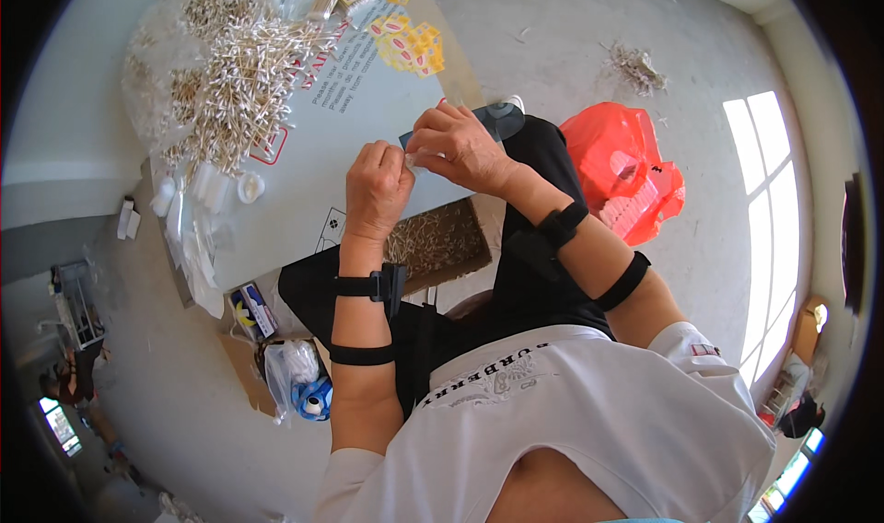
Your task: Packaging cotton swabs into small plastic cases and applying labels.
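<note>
Both my hands meet over the near edge of the table. My left hand (378, 190) is curled closed, and my right hand (463, 147) pinches beside it. Between their fingertips is a small whitish, see-through scrap of plastic film (420, 164), mostly hidden by the fingers. A big heap of cotton swabs (244, 86) spills from a clear plastic bag (147, 72) at the far left of the table. Yellow printed cards (408, 46) lie spread beyond my right hand, near small packs of cotton swabs (324, 4).
Below my hands stands a cardboard box (470, 242) holding loose cotton swabs. A red plastic bag (617, 155) with pink packs sits on the floor at right. Clear plastic sleeves (198, 247) and a tape roll (250, 188) lie at the table's left; another carton (253, 376) stands below.
</note>
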### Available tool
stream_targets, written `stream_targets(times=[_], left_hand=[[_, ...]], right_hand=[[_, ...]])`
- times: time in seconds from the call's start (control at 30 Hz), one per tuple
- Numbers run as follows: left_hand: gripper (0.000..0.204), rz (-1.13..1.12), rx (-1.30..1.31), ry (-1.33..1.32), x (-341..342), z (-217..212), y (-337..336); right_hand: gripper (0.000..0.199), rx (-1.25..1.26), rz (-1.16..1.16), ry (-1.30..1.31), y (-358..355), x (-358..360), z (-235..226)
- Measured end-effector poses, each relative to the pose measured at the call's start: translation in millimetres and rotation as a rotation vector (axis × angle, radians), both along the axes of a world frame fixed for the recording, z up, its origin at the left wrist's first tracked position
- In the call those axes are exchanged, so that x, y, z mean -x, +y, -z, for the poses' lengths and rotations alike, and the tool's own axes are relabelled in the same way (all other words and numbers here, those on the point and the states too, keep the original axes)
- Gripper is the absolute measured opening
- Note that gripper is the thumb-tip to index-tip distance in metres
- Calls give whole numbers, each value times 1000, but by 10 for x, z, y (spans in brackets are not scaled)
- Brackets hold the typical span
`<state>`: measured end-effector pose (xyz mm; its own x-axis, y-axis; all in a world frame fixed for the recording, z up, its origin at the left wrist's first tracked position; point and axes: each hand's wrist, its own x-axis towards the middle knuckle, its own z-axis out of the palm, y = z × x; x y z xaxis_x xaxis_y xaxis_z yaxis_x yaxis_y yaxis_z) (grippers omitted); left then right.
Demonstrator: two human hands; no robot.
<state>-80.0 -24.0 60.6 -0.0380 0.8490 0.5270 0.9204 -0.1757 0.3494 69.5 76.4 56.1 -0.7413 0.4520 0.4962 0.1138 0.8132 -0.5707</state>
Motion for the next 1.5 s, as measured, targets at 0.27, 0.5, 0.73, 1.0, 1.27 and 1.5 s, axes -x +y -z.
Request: stream_targets(times=[0.27,0.5,0.73,1.0,1.27,1.5], left_hand=[[15,-13,-36,-20,-19,52,-3],[16,-5,-52,-45,-14,49,8],[14,45,10,-109,35,6,-3],[13,16,207,-615,-14,42,75],[10,-114,548,-1087,39,-20,182],[9,-191,530,-1005,100,-11,220]], right_hand=[[15,-186,-42,36,56,172,111],[11,10,-42,38,225,-147,54],[18,256,62,93,220,-258,1],[11,638,33,-26,87,-65,68],[11,638,-8,-157,186,3,73],[11,484,27,-189,228,85,39]])
